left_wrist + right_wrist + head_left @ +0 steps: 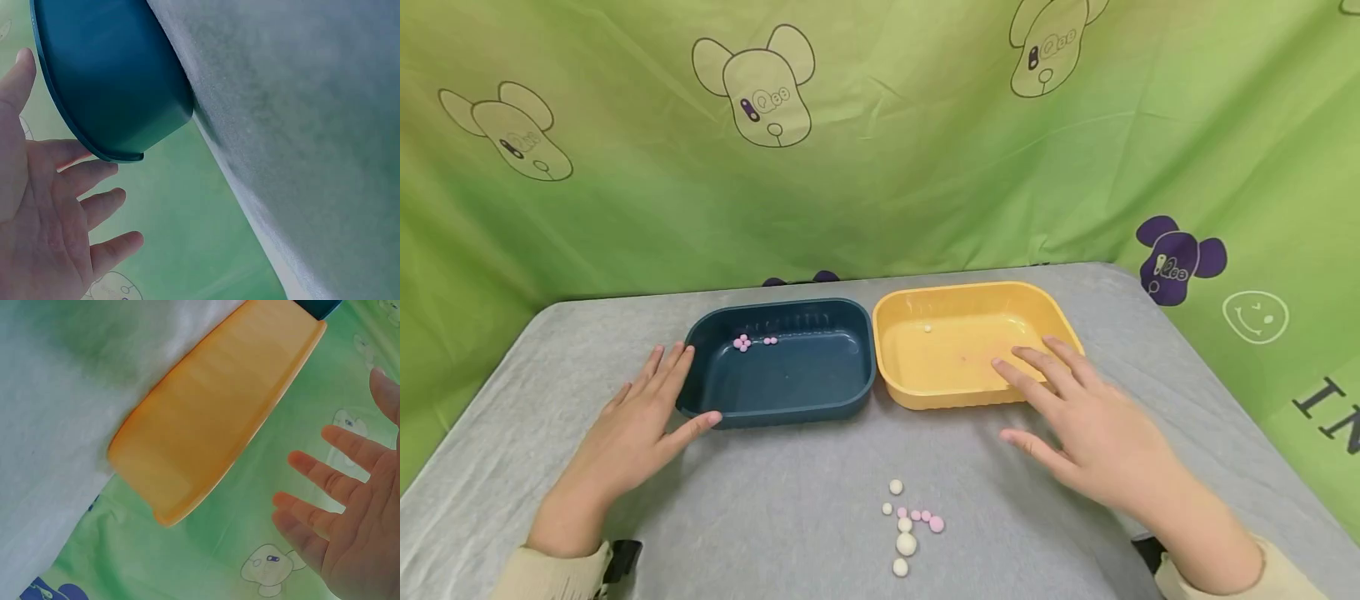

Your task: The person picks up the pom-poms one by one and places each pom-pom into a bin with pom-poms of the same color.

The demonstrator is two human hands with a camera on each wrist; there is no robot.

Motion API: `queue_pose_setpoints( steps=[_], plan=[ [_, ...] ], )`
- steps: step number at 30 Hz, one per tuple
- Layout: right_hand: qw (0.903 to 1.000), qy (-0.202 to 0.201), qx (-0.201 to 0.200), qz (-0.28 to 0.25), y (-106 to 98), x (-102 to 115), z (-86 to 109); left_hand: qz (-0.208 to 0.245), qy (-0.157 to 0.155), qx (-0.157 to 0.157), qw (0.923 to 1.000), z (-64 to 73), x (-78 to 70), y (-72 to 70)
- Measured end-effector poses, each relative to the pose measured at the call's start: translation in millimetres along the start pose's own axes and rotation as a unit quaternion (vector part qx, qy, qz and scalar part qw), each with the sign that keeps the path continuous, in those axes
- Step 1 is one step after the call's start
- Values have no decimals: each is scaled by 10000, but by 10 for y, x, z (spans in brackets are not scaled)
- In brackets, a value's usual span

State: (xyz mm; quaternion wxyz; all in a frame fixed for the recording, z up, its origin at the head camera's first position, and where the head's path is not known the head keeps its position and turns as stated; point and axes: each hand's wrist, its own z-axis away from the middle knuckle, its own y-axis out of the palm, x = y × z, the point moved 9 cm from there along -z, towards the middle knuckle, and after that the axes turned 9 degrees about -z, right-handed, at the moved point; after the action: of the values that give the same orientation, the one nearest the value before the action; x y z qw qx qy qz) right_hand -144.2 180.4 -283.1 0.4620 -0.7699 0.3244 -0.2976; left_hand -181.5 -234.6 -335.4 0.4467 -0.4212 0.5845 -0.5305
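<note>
My left hand spreads its fingers beside the left end of a dark blue tray, with fingertips right at the rim. Nothing lies in that palm in the left wrist view. Over the front right corner of a yellow tray hovers my right hand, its fingers apart and holding nothing. Several small pink balls sit toward the back left inside the blue tray. One tiny white ball lies in the yellow tray. In front of the trays, white balls and pink balls form a loose cluster.
The two trays stand side by side on a table covered with grey cloth. Behind and around it hangs a green curtain printed with cartoon heads. Dark straps show at my sleeve cuffs.
</note>
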Motion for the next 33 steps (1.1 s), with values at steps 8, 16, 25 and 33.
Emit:
queue_pose_setpoints(
  steps=[8,16,25,33],
  plan=[
    [9998,-123,151,-53,44,147,-15,21,-37,72,10000,14,22,12],
    [9989,-442,153,-64,104,288,-20,26,-55,146,9999,13,36,15],
    [9971,-599,443,-130,219,415,5,159,36,119,9998,4,33,16],
    [9942,-784,684,-271,311,525,41,216,86,79,9997,-5,21,28]
  ],
)
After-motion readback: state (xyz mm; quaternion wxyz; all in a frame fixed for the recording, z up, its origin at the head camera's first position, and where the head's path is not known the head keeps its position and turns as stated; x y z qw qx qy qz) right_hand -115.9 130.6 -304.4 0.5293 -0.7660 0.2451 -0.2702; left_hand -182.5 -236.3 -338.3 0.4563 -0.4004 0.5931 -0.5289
